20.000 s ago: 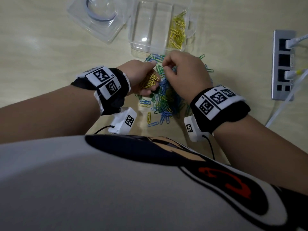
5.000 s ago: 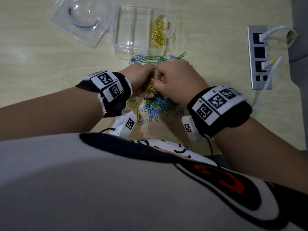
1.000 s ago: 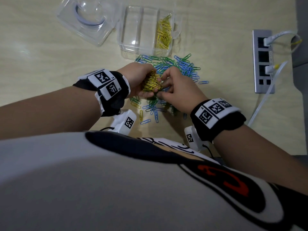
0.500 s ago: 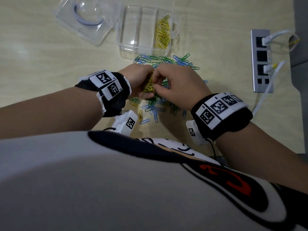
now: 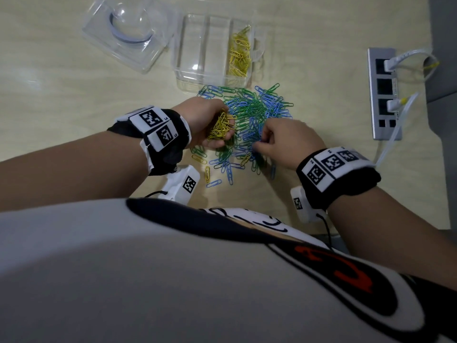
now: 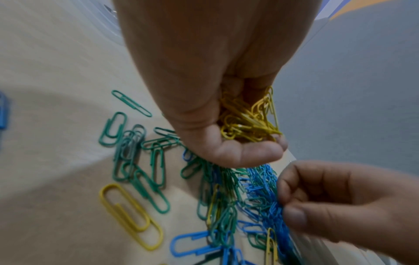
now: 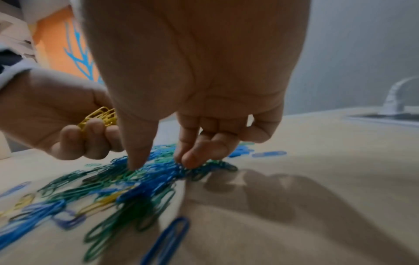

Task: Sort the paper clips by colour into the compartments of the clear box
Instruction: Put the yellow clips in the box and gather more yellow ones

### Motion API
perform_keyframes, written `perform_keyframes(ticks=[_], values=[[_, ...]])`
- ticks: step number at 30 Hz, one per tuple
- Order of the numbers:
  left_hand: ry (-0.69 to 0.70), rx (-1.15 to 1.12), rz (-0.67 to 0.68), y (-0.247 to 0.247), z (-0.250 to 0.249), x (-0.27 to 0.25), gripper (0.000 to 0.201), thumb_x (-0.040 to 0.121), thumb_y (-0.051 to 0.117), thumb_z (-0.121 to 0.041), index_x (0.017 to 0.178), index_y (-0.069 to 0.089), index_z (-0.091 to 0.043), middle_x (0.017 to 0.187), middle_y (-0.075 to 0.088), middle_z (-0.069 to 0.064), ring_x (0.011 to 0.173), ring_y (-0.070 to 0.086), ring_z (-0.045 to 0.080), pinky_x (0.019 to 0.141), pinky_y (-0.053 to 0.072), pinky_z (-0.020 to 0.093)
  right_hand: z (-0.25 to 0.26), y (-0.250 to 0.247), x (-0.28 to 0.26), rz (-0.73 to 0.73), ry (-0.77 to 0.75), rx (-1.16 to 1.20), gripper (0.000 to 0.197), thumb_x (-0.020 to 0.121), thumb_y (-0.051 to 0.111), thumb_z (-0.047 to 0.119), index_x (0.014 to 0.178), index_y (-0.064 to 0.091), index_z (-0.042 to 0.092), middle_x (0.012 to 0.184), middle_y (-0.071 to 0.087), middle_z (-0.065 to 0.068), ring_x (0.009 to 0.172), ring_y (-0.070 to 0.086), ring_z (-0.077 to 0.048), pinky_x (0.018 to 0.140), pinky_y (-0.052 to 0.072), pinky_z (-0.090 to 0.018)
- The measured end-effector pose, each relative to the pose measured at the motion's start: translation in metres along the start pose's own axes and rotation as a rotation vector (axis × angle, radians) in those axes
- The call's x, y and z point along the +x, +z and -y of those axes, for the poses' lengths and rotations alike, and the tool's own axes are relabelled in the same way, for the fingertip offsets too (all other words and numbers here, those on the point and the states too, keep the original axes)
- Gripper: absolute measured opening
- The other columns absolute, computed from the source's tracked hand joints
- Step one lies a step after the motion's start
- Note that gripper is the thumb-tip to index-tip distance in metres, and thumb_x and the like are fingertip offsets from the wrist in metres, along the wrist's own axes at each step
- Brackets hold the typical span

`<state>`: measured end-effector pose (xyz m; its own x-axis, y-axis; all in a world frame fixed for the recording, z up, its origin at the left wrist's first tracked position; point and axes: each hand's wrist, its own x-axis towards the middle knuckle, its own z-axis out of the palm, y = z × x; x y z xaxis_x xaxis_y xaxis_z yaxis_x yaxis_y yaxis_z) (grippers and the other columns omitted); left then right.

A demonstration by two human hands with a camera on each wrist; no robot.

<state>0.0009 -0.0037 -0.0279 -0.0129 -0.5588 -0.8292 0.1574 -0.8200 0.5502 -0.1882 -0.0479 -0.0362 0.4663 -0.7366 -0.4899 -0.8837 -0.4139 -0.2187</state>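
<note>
My left hand (image 5: pixel 222 131) grips a bunch of yellow clips (image 5: pixel 220 125) just above the left edge of the mixed pile (image 5: pixel 252 110) of green and blue clips. The left wrist view shows that yellow bunch (image 6: pixel 247 120) in the curled fingers (image 6: pixel 238 152). My right hand (image 5: pixel 265 141) reaches down into the pile's near right part. Its thumb (image 7: pixel 136 161) and fingertips (image 7: pixel 192 161) touch the clips a little apart, and nothing is visibly pinched. The clear box (image 5: pixel 178 58) stands behind the pile, with yellow clips (image 5: pixel 238 56) in its right compartment. Loose yellow clips (image 5: pixel 207 174) lie at the near edge.
The box's clear lid (image 5: pixel 128 33) lies at the back left. A grey power strip (image 5: pixel 383 92) with white cables (image 5: pixel 395 132) sits at the right, close to the table's right edge. Bare tabletop (image 5: pixel 61 90) spreads to the left.
My right hand has left the yellow bunch and dropped to the right into the pile. The left hand stays put, still holding its clips.
</note>
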Motion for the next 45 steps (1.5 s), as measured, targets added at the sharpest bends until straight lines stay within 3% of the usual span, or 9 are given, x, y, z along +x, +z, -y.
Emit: perform_keyframes(ticks=[3, 8, 14, 21, 26, 32, 36, 41, 45], values=[[0.006, 0.008, -0.001, 0.000, 0.000, 0.000, 0.033, 0.098, 0.038, -0.029, 0.078, 0.057, -0.012, 0.061, 0.059, 0.004, 0.055, 0.055, 0.014, 0.049, 0.050, 0.020, 0.005, 0.010, -0.005, -0.010, -0.043, 0.013, 0.043, 0.076, 0.067, 0.053, 0.106, 0.050, 0.027, 0.101, 0.058, 0.002, 0.092, 0.057, -0.024, 0.079, 0.045, -0.037], [0.014, 0.020, -0.009, -0.001, 0.000, 0.000, 0.031, 0.097, 0.038, -0.028, 0.078, 0.057, -0.011, 0.059, 0.060, 0.003, 0.053, 0.056, 0.013, 0.049, 0.050, 0.021, 0.007, 0.009, -0.003, -0.096, -0.093, 0.032, 0.011, 0.086, 0.057, 0.029, 0.097, 0.059, 0.027, 0.101, 0.060, 0.000, 0.098, 0.058, -0.028, 0.081, 0.044, -0.037], [0.014, 0.018, -0.012, -0.004, 0.000, 0.000, 0.031, 0.098, 0.038, -0.028, 0.080, 0.057, -0.011, 0.062, 0.058, 0.004, 0.056, 0.055, 0.014, 0.051, 0.051, 0.022, -0.003, -0.002, -0.003, -0.251, -0.070, 0.056, 0.021, 0.087, 0.056, 0.022, 0.106, 0.063, 0.027, 0.107, 0.051, -0.003, 0.096, 0.056, -0.028, 0.083, 0.044, -0.037], [0.017, 0.020, -0.029, -0.005, -0.001, -0.001, 0.033, 0.098, 0.036, -0.028, 0.077, 0.056, -0.012, 0.060, 0.058, 0.003, 0.054, 0.056, 0.013, 0.052, 0.049, 0.022, 0.018, 0.015, -0.013, -0.031, -0.221, -0.166, 0.024, 0.085, 0.058, 0.044, 0.097, 0.063, 0.024, 0.103, 0.058, -0.003, 0.098, 0.058, -0.027, 0.075, 0.041, -0.033], [0.015, 0.017, -0.064, -0.009, 0.001, -0.004, 0.032, 0.098, 0.037, -0.026, 0.077, 0.056, -0.012, 0.061, 0.059, 0.004, 0.051, 0.057, 0.012, 0.050, 0.050, 0.019, 0.023, 0.018, -0.013, -0.061, -0.237, -0.193, 0.023, 0.087, 0.052, 0.035, 0.098, 0.064, 0.020, 0.101, 0.059, -0.004, 0.095, 0.059, -0.029, 0.073, 0.037, -0.033], [0.007, 0.029, -0.068, -0.007, 0.006, -0.002, 0.030, 0.097, 0.039, -0.025, 0.077, 0.056, -0.010, 0.058, 0.059, 0.005, 0.053, 0.057, 0.015, 0.055, 0.051, 0.025, 0.040, -0.003, -0.013, -0.240, -0.213, 0.231, 0.008, 0.084, 0.056, 0.032, 0.081, 0.059, 0.025, 0.084, 0.056, 0.006, 0.081, 0.055, -0.018, 0.071, 0.044, -0.032], [0.067, 0.013, -0.108, -0.005, 0.007, -0.002, 0.017, 0.093, 0.047, -0.014, 0.081, 0.057, -0.008, 0.069, 0.060, 0.010, 0.056, 0.061, 0.020, 0.056, 0.056, 0.029, 0.065, -0.013, -0.012, -0.260, -0.325, 0.269, 0.013, 0.086, 0.057, 0.035, 0.094, 0.064, 0.027, 0.091, 0.064, 0.006, 0.089, 0.059, -0.017, 0.082, 0.046, -0.037], [0.027, -0.045, -0.040, -0.012, 0.008, -0.002, 0.023, 0.096, 0.042, -0.023, 0.091, 0.058, -0.008, 0.063, 0.061, 0.006, 0.052, 0.060, 0.015, 0.049, 0.054, 0.024, 0.059, -0.008, -0.001, -0.342, -0.230, 0.357, 0.014, 0.089, 0.053, 0.026, 0.097, 0.063, 0.022, 0.096, 0.062, 0.003, 0.087, 0.058, -0.018, 0.078, 0.048, -0.036], [-0.012, -0.052, -0.050, -0.020, 0.009, 0.000, 0.030, 0.097, 0.039, -0.028, 0.080, 0.057, -0.012, 0.059, 0.060, 0.002, 0.051, 0.058, 0.013, 0.047, 0.052, 0.020, 0.049, 0.010, 0.007, -0.115, -0.172, 0.048, 0.030, 0.089, 0.054, 0.045, 0.109, 0.054, 0.023, 0.107, 0.054, -0.001, 0.097, 0.057, -0.025, 0.082, 0.045, -0.039]])
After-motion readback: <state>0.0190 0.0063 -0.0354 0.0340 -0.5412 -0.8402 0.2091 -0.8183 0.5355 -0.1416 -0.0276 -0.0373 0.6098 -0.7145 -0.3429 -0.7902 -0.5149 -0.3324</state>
